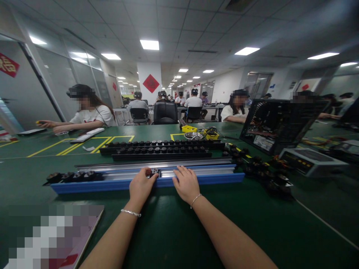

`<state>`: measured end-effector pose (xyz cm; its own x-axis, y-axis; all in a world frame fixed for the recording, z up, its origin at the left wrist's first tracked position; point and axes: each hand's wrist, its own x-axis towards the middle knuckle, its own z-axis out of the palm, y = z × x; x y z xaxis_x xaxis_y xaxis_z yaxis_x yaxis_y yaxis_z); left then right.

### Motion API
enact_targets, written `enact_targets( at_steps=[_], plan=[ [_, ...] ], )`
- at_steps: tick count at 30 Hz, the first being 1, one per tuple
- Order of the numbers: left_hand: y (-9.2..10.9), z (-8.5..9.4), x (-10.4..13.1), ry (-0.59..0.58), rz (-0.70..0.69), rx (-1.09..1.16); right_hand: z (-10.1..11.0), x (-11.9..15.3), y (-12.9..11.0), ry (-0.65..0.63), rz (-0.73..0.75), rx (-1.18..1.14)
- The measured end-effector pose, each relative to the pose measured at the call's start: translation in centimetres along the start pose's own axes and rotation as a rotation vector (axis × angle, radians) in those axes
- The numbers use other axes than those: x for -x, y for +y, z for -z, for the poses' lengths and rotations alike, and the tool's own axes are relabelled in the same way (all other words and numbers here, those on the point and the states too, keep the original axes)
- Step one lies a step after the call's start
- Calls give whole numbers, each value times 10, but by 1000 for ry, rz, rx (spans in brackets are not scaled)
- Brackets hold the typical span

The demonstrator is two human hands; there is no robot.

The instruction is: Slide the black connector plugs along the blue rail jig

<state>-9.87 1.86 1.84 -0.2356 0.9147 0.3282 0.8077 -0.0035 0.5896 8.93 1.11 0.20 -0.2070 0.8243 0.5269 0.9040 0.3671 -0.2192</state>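
A long blue channel with a silver inside (pixel 207 181) lies across the green table in front of me. My left hand (pixel 141 185) pinches a small black module (pixel 155 171) between thumb and fingers, at the middle of the channel. To its right, my right hand (pixel 186 184) rests on the channel with its fingers stretched out, holding nothing. Several round black modules (pixel 78 176) sit in a row at the channel's left end. Just behind runs a silver strip with a dark edge (pixel 196 163). My fingers partly cover the pinched module.
Black rails filled with modules (pixel 161 150) lie farther back. Loose black modules (pixel 259 168) are heaped at right, near a power supply (pixel 314 162) and an open computer case (pixel 269 127). A metal bowl (pixel 193 136) and yellow tray (pixel 189 129) stand behind. A booklet (pixel 91 224) lies front left.
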Motion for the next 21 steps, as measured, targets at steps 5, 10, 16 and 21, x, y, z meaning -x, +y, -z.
enact_targets(
  at_steps=[5,10,16,21],
  plan=[
    [0,-1,0,-4,6,1,1,0,0,0,-1,0],
    [1,-2,0,-5,-4,14,1,0,0,-1,2,6],
    [-1,-2,0,4,-13,12,0,0,0,4,0,8],
    [-2,-4,-1,12,-33,4,0,0,-1,-5,-3,24]
  ],
)
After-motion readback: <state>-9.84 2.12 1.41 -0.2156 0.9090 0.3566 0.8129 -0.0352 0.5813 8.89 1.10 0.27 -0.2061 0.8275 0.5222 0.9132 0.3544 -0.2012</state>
